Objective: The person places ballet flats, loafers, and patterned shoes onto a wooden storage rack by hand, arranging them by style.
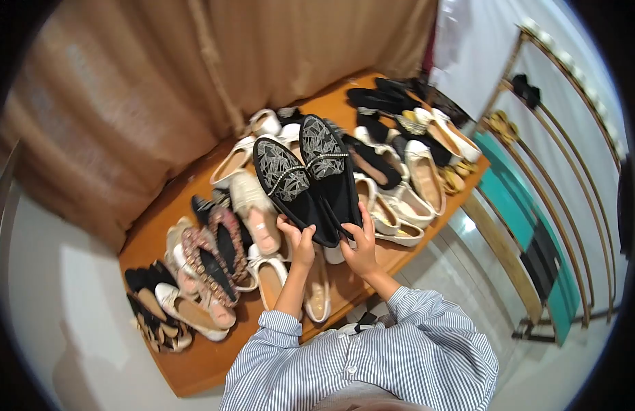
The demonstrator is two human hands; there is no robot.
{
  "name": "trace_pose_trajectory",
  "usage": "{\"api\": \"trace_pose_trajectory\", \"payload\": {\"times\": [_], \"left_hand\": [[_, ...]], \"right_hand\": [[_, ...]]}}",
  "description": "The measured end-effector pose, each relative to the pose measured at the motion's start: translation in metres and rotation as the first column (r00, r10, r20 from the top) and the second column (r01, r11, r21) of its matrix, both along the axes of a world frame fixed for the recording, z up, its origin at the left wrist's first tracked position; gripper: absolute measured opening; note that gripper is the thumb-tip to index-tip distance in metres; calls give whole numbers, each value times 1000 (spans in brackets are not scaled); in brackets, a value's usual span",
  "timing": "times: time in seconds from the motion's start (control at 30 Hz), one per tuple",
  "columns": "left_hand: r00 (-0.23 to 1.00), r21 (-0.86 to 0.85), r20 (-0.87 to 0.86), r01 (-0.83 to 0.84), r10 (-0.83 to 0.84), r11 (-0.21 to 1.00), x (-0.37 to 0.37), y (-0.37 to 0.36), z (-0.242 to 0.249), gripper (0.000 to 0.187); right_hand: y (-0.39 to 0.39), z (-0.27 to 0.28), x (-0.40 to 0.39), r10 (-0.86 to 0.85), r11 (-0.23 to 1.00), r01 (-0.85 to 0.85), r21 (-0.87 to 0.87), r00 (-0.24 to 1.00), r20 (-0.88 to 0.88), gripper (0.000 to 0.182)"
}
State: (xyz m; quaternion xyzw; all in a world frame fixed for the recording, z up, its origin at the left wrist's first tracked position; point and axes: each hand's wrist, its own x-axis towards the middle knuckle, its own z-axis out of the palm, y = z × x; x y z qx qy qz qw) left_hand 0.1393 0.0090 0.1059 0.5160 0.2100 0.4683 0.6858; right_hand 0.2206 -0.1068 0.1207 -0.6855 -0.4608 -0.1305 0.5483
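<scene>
A pair of black flat shoes with silver patterned toes is held up over the table, toes pointing away from me. My left hand (300,243) grips the heel of the left shoe (282,171), thumb on top. The heel of the right shoe (326,152) is in my right hand (360,245). Both shoes lie side by side, nearly touching. Beneath and around them are many other flats, among them a cream shoe (252,205), a pink beaded shoe (206,264) and a white flat (424,175).
The orange-brown wooden table (201,366) stands against a brown curtain (153,89). Black shoes (379,99) lie at its far end. On the right is a rack (550,130) holding small yellow shoes (501,125), with a teal board (499,188) beside it.
</scene>
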Motion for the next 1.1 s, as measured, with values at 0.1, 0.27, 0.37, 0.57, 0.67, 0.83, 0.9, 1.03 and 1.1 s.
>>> {"api": "trace_pose_trajectory", "payload": {"times": [0.1, 0.27, 0.37, 0.57, 0.67, 0.83, 0.9, 1.03, 1.1], "left_hand": [[995, 43, 4, 103, -103, 994, 52, -32, 12, 54], [966, 93, 14, 255, -257, 963, 142, -95, 39, 61], [849, 1, 128, 517, -513, 856, 201, -151, 61, 76], [598, 171, 119, 774, -793, 609, 318, -278, 73, 92], [564, 191, 66, 803, -823, 565, 366, -327, 70, 81], [495, 18, 27, 868, -868, 496, 450, -385, 97, 61], [501, 61, 15, 863, -865, 501, 490, -399, 110, 61], [511, 146, -19, 852, -859, 504, 600, -403, 127, 62], [527, 169, -79, 844, -846, 509, 620, -403, 161, 64]], "right_hand": [[-32, 6, 35, -154, 988, 154, 20, 988, 15, 31], [-99, 23, 101, -389, 921, 386, 44, 916, 103, 26], [-151, 36, 150, -509, 858, 496, 131, 855, 100, 27], [-291, 44, 235, -729, 682, 714, 160, 681, 68, 31], [-345, 49, 262, -784, 621, 766, 169, 614, 97, 34], [-405, 66, 333, -795, 605, 785, 134, 586, 158, 38], [-420, 78, 370, -800, 592, 797, 119, 563, 208, 39], [-425, 102, 454, -815, 553, 824, 121, 505, 283, 40], [-421, 113, 493, -827, 538, 834, 118, 496, 267, 40]]}}
